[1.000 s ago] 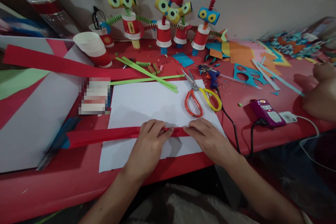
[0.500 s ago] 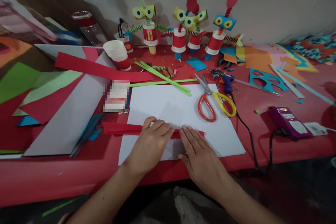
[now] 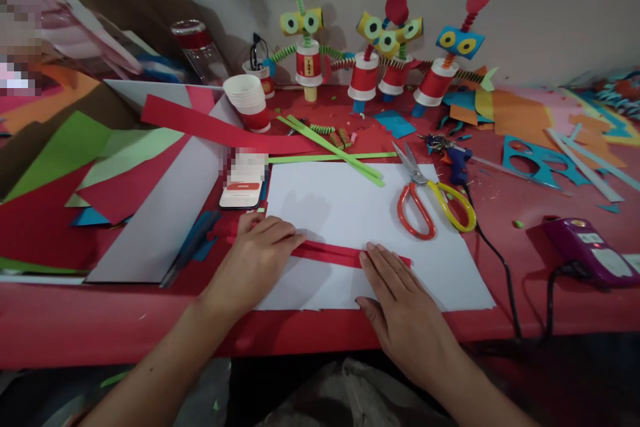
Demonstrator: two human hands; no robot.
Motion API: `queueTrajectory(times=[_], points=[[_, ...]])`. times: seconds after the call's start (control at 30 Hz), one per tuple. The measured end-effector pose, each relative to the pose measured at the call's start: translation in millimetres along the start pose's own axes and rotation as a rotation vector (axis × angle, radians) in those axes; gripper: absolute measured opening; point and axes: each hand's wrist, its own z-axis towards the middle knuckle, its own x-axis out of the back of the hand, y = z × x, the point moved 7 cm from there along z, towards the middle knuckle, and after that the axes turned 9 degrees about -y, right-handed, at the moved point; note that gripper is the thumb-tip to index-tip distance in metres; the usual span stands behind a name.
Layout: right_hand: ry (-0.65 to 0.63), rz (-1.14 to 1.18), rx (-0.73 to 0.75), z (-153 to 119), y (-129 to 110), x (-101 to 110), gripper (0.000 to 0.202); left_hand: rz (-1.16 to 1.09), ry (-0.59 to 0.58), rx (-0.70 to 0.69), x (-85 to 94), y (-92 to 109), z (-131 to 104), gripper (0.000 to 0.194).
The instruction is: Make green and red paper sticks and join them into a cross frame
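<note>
A folded red paper strip lies across a stack of white paper in front of me. My left hand has its fingers bent and pressed together on the strip's left part; the fingertips' grip is partly hidden. Toward the strip's right end, my right hand rests flat on it, fingers stretched out and thumb apart. Scissors with one red and one yellow handle lie spread on the paper's right side, just beyond my right hand.
Green paper strips cross behind the paper. Paper-cup figures stand along the wall beside stacked cups. Coloured sheets lie left, near a phone. Right are a glue gun, its cord and a purple device.
My left hand has slid left along the red strip, uncovering its middle. My right hand stays flat near its right end. The whole view has shifted, so things appear further right.
</note>
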Motion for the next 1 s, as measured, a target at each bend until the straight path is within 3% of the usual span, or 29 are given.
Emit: queueTrajectory(times=[0.23, 0.47, 0.77, 1.0], points=[[0.02, -0.03, 0.0, -1.1, 0.7, 1.6, 0.057, 0.094, -0.026, 0.006, 6.8, -12.7, -14.2, 0.028], [0.064, -0.068, -0.004, -1.8, 3.2, -2.7, 0.059, 0.172, 0.067, -0.04, 7.7, -8.5, -19.9, 0.029], [0.081, -0.138, 0.019, -3.1, 2.9, -2.0, 0.059, 0.249, 0.135, 0.096, 13.2, -41.1, -44.5, 0.034], [0.113, -0.146, 0.039, -2.2, 2.7, -2.4, 0.058, 0.377, 0.115, 0.193, 10.4, -48.2, -51.3, 0.031]])
